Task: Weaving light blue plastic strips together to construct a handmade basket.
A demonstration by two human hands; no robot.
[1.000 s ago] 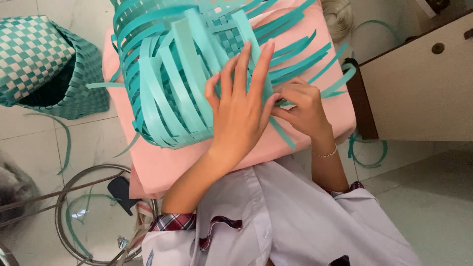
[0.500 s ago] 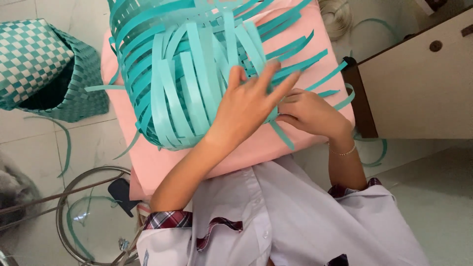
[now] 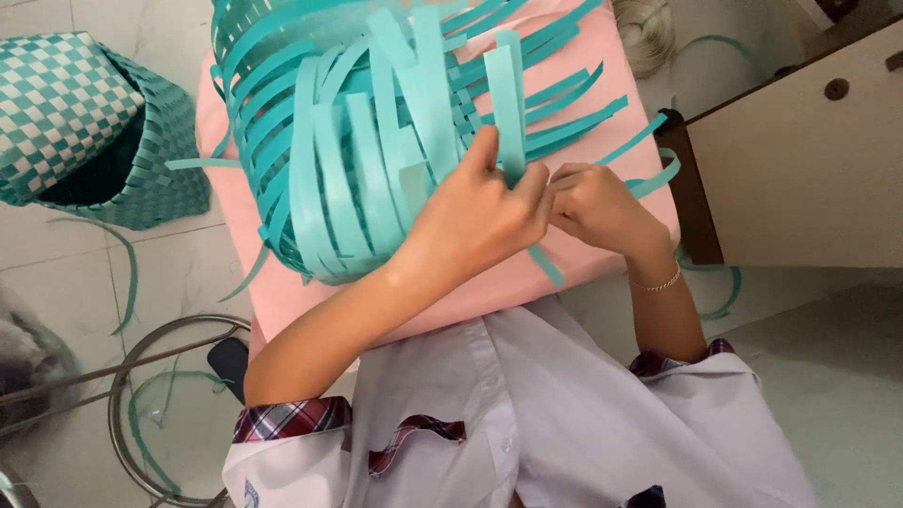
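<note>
Pink table (image 3: 602,254), hands (image 3: 527,202) w/ teal basket (image 3: 329,141)

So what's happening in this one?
A person is weaving a teal strip basket that lies on a pink cushion in front of them. The left hand presses on the weave and pinches an upright strip, while the right hand grips strips right beside it. Many strip ends are loose. A finished checkered basket sits on the floor to the left.
</note>
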